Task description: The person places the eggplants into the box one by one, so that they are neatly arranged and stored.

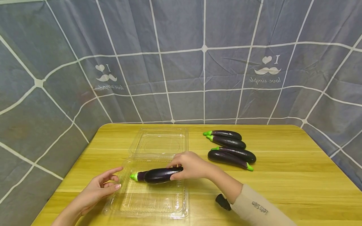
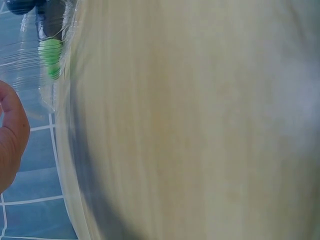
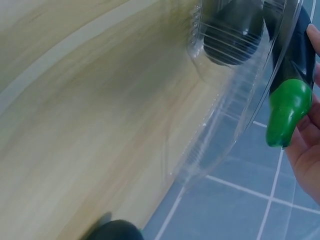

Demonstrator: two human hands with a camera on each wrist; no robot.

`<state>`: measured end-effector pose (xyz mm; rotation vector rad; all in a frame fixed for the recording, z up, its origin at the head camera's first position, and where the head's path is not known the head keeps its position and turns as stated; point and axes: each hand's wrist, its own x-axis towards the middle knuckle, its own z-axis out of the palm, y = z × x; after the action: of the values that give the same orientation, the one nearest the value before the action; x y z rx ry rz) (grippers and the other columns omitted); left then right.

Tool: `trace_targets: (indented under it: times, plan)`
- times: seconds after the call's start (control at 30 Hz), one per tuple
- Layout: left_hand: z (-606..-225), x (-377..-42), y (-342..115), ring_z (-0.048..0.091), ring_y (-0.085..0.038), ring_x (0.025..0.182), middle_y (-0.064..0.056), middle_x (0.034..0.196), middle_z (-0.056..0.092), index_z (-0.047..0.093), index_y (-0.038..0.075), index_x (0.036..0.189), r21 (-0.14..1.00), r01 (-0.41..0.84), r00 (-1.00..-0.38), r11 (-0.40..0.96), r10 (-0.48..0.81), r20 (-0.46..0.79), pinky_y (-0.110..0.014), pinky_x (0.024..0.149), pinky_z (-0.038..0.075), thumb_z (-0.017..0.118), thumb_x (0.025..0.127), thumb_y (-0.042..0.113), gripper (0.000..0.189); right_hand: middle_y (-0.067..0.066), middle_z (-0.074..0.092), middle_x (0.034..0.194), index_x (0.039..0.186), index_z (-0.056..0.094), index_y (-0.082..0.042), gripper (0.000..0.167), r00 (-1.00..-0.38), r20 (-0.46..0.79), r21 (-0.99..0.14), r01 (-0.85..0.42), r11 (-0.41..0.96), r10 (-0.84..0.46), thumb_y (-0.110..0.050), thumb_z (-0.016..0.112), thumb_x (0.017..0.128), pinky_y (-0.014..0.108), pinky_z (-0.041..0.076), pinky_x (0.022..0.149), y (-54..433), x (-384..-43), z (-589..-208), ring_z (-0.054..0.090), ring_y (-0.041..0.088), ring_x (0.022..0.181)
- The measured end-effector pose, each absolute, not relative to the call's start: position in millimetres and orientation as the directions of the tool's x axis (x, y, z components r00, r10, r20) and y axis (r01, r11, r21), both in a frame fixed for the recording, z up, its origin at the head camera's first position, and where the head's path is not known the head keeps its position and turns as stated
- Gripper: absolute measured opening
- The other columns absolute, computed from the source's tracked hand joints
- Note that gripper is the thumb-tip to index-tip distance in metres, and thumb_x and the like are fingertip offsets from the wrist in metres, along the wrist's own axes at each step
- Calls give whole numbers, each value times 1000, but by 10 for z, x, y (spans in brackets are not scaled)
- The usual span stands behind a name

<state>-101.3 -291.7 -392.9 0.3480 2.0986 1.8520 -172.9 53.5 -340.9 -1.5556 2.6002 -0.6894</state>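
Note:
My right hand (image 1: 193, 165) grips an eggplant (image 1: 159, 176) over the base of a clear plastic clamshell box (image 1: 150, 202). In the right wrist view, the held eggplant's green stem (image 3: 289, 112) shows beside the fingers. Another eggplant (image 1: 140, 176) is in the box, its green end pointing left and much of it hidden behind the held one. My left hand (image 1: 96, 190) is at the box's left rim, thumb and forefinger apart, holding nothing. The box's lid (image 1: 159, 142) lies folded back, away from me.
Several eggplants (image 1: 230, 153) lie grouped on the wooden table (image 1: 277, 182), right of the box. A small black object (image 1: 223, 202) sits by my right sleeve (image 1: 258, 207). A grey curtain (image 1: 183, 72) with white lines surrounds the table's back and sides.

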Motion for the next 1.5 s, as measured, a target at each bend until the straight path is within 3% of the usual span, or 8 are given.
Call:
trace_targets:
  times: [0.3,0.57,1.1,1.5]
  plan:
    - [-3929,-1018,-2914,55,-7,80,-2,102,47,50,40,124,992,-23,-920,127,386,-71,-22,68,50,54,92,2,50,-2,67,92,106,71,-12,30,-499,156,-372,-829,418,-852,-29,73,81,15,40,64,412,-1727,-3400,56,4,77]
    - [-3941,-1015,-2924,54,-6,79,-1,102,47,50,40,125,992,-22,-919,124,389,-69,-23,68,50,53,92,2,50,-5,67,101,108,70,-15,32,-507,116,-344,-827,444,-854,-33,71,82,18,44,73,306,-1708,-3418,59,4,88]
    - [-3954,-1018,-2925,55,-7,81,0,102,47,50,39,126,994,-21,-919,109,390,-62,-23,68,50,53,92,1,51,-8,67,97,107,71,-18,30,-511,96,-351,-821,451,-854,-33,72,81,15,41,70,168,-1678,-3475,56,-1,83]
    - [-3958,-1025,-2923,55,-6,82,1,101,48,49,35,130,997,-10,-912,79,408,-42,-23,70,50,52,93,0,51,-10,65,99,107,71,-21,30,-552,90,-344,-799,494,-829,-35,73,80,13,41,69,119,-1651,-3537,56,-1,85]
